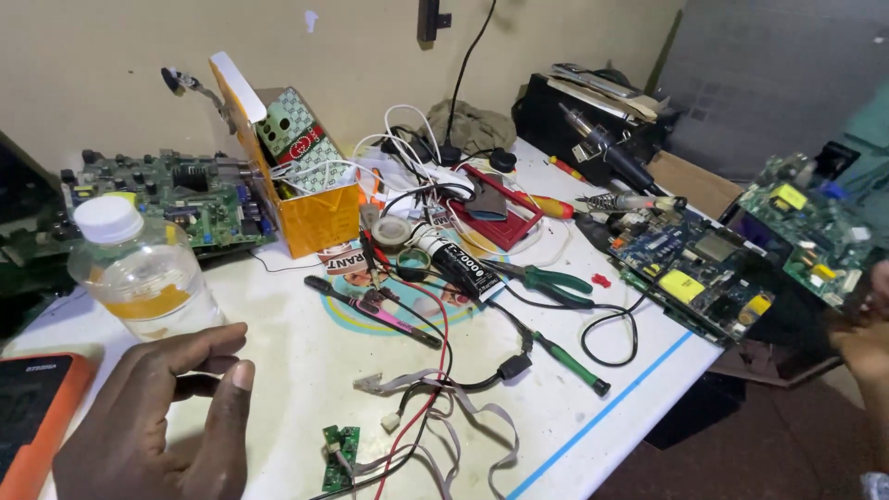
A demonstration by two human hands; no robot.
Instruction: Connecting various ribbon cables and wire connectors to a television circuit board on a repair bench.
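Observation:
My left hand [157, 417] hovers at the bottom left over the white table [296, 370], fingers apart and slightly curled, holding nothing. A clear plastic bottle [139, 273] with a white cap stands just behind it, and an orange-cased phone [37, 407] lies to its left. At the right edge, my right hand [866, 347] grips the lower corner of a green circuit board [806, 227], held up off the table's right side. A blue circuit board [690, 268] lies on the table corner beside it.
Green-handled pliers [546, 278], a green screwdriver [569, 361], a black cylinder [463, 267], tape roll [391, 230], tangled wires [435, 389] and a small green board [340, 456] litter the middle. An orange box [296, 176], a large board [176, 194] and a soldering iron [630, 200] stand behind.

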